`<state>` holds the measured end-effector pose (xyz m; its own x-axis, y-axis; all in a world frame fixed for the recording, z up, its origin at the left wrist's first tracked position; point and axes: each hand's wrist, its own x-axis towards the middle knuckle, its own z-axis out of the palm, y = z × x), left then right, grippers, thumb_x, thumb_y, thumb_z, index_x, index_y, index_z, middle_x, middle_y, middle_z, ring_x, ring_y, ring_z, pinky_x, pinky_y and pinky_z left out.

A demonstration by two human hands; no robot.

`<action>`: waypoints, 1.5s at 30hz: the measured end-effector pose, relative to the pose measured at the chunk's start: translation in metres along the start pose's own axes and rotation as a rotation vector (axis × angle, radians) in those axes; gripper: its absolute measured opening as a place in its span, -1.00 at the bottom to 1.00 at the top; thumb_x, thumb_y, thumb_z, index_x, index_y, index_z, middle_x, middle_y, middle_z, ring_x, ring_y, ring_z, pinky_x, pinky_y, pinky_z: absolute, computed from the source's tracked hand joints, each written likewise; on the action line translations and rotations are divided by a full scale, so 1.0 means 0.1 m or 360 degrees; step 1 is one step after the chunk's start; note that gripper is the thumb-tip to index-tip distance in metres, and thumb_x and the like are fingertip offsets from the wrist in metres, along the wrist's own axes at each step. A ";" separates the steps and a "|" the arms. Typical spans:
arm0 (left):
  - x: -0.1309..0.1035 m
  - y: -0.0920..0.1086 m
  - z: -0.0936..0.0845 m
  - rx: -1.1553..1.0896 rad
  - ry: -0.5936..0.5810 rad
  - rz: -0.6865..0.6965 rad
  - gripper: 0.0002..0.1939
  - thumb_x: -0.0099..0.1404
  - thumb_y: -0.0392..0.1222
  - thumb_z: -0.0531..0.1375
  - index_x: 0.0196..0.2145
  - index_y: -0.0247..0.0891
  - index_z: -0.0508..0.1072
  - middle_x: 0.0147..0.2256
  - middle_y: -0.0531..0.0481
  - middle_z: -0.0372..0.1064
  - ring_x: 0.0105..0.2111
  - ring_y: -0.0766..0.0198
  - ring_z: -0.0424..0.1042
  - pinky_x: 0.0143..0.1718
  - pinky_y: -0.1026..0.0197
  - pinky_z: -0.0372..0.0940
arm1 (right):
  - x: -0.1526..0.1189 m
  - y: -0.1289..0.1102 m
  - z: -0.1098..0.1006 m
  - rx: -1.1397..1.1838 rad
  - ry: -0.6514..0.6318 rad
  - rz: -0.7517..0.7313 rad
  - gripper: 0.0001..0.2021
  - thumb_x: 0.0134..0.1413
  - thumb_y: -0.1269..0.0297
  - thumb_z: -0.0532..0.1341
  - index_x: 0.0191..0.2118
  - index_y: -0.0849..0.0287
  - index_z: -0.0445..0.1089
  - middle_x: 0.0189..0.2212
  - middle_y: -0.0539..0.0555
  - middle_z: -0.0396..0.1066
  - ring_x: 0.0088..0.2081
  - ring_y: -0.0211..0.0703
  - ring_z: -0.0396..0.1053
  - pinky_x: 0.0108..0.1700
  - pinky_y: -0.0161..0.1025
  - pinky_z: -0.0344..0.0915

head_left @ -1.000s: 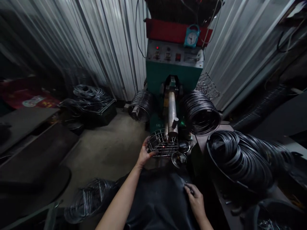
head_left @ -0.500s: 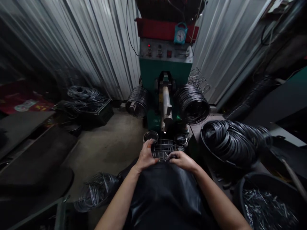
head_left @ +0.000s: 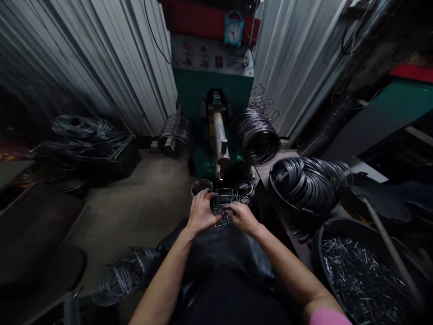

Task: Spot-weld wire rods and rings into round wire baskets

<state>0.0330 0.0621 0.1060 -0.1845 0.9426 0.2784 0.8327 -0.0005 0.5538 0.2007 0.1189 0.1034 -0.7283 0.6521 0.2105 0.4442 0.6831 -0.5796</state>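
A round wire basket (head_left: 226, 194) sits just above my lap, below the welding machine's arm (head_left: 220, 131). My left hand (head_left: 202, 213) grips its left side, thumb at the near edge and fingers over the rim, with an orange band on one finger. My right hand (head_left: 241, 215) is closed in a pinch over the near right part of the basket; whatever lies between those fingertips is too small and dark to make out. The arm's lit lower tip (head_left: 221, 178) is a little beyond the basket, apart from both hands.
Wire ring bundles (head_left: 256, 137) hang either side of the green machine (head_left: 189, 81). At right stand a tub of wire rings (head_left: 304, 185) and a bucket of short metal pieces (head_left: 363, 275). Wire coils lie on a crate (head_left: 118, 160) at left; more wire parts (head_left: 126, 273) are beside my leg.
The view has swung a little right and down. My right hand has shifted leftward over the basket, nearer my left hand. The left hand keeps its hold on the basket.
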 end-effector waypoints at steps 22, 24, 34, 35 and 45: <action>0.25 -0.30 0.09 -0.0328 -0.0080 0.0019 -0.35 -0.19 -0.28 0.29 -0.06 -0.23 0.29 0.09 -0.17 0.18 0.12 -0.02 0.19 0.11 -0.05 0.17 | 0.19 0.10 -0.01 -0.0156 -0.0154 -0.0131 -0.71 -0.03 0.56 0.19 -0.14 0.21 0.41 -0.23 0.14 0.43 -0.22 -0.16 0.44 -0.19 -0.30 0.37; 0.28 -0.34 0.09 -0.0347 -0.0081 0.0028 -0.35 -0.19 -0.29 0.29 -0.06 -0.24 0.29 0.09 -0.18 0.19 0.12 -0.02 0.19 0.11 -0.06 0.16 | 0.23 0.10 0.00 -0.0177 -0.0157 -0.0127 -0.72 -0.02 0.55 0.19 -0.13 0.21 0.41 -0.23 0.14 0.43 -0.21 -0.16 0.43 -0.18 -0.30 0.36; 0.60 -0.35 0.04 -0.0330 -0.0097 -0.0079 -0.40 -0.18 -0.26 0.30 -0.10 -0.24 0.32 0.05 -0.18 0.23 0.08 -0.02 0.24 0.08 -0.05 0.19 | 0.56 0.15 -0.13 -0.0297 -0.0152 -0.0127 -0.73 0.00 0.54 0.19 -0.15 0.19 0.41 -0.21 0.11 0.43 -0.20 -0.17 0.43 -0.17 -0.32 0.34; 0.61 -0.34 0.04 -0.0334 -0.0099 -0.0072 -0.41 -0.18 -0.25 0.30 -0.11 -0.24 0.32 0.03 -0.16 0.25 0.07 -0.01 0.26 0.07 -0.03 0.20 | 0.57 0.15 -0.14 -0.0284 -0.0150 -0.0128 -0.74 0.00 0.55 0.18 -0.15 0.19 0.41 -0.21 0.11 0.43 -0.19 -0.17 0.43 -0.16 -0.32 0.33; 0.72 -0.32 0.09 -0.0287 0.0017 -0.0158 -0.45 -0.17 -0.24 0.31 -0.14 -0.22 0.33 -0.04 -0.12 0.28 -0.01 0.03 0.30 0.01 0.00 0.24 | 0.66 0.24 -0.08 -0.0323 -0.0055 -0.0043 -0.69 0.03 0.56 0.15 -0.11 0.13 0.41 -0.18 0.10 0.43 -0.16 -0.15 0.42 -0.13 -0.31 0.33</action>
<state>-0.0021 0.1331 0.1015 -0.2672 0.9375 0.2231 0.7033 0.0314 0.7102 0.1676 0.1810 0.1095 -0.7574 0.6233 0.1944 0.5178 0.7548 -0.4027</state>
